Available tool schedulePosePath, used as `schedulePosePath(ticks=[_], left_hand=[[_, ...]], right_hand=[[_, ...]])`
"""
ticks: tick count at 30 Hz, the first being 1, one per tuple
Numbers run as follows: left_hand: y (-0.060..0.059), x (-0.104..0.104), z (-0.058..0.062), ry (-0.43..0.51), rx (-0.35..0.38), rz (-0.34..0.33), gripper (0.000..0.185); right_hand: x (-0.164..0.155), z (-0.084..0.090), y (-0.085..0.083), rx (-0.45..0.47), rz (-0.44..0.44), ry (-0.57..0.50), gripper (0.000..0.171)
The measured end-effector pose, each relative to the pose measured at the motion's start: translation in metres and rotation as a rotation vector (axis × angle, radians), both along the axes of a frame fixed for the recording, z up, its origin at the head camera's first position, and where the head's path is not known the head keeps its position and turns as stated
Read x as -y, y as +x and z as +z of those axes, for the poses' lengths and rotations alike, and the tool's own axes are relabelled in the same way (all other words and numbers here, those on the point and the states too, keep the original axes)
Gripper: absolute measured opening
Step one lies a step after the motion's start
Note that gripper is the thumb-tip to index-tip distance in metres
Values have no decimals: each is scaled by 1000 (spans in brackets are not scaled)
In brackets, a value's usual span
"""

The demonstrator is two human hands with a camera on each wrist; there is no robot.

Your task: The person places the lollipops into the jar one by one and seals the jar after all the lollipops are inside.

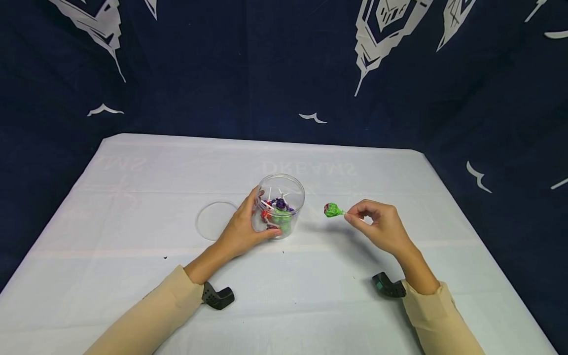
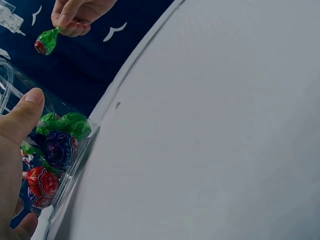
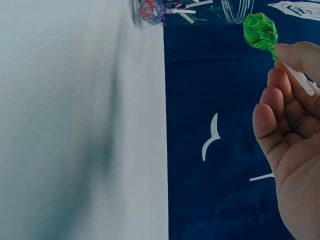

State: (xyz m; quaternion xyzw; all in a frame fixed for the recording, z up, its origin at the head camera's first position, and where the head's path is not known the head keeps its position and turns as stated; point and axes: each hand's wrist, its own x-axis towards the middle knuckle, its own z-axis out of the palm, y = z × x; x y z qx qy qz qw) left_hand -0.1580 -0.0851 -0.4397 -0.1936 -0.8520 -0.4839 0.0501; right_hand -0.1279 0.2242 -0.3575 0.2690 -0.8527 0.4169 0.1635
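A clear plastic jar (image 1: 290,227) without a lid stands on the white table, and my left hand (image 1: 241,229) grips its left side, thumb across the front. Inside it lie several wrapped lollipops (image 2: 60,149) in red, purple and green, some with white sticks pointing up. To the right of the jar, my right hand (image 1: 379,224) pinches a green-wrapped lollipop (image 1: 333,210) by its stick, just below the wrapper, above the table. The candy end points left, towards the jar. In the right wrist view the white stick (image 3: 300,80) runs back across the fingers.
A clear round lid (image 1: 199,227) lies flat on the table (image 1: 133,296) left of the jar, partly behind my left hand. Small dark specks dot the tabletop. A dark blue cloth (image 1: 213,74) with white patterns hangs behind the table.
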Motion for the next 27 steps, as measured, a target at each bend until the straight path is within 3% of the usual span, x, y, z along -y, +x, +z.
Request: schedulePosePath(ticks=[4, 11, 19, 27], left_hand=[[0, 0, 0, 6, -3, -5, 113], [0, 2, 0, -9, 7, 4, 114], [0, 2, 0, 4, 0, -4, 114], [-1, 1, -1, 0, -5, -7, 114]], right_hand=[[8, 12, 2, -18, 21, -31, 18], [1, -11, -21, -12, 76, -87, 21], [8, -8, -27, -33, 126, -137, 10], [16, -1, -30, -40, 160, -176, 15]])
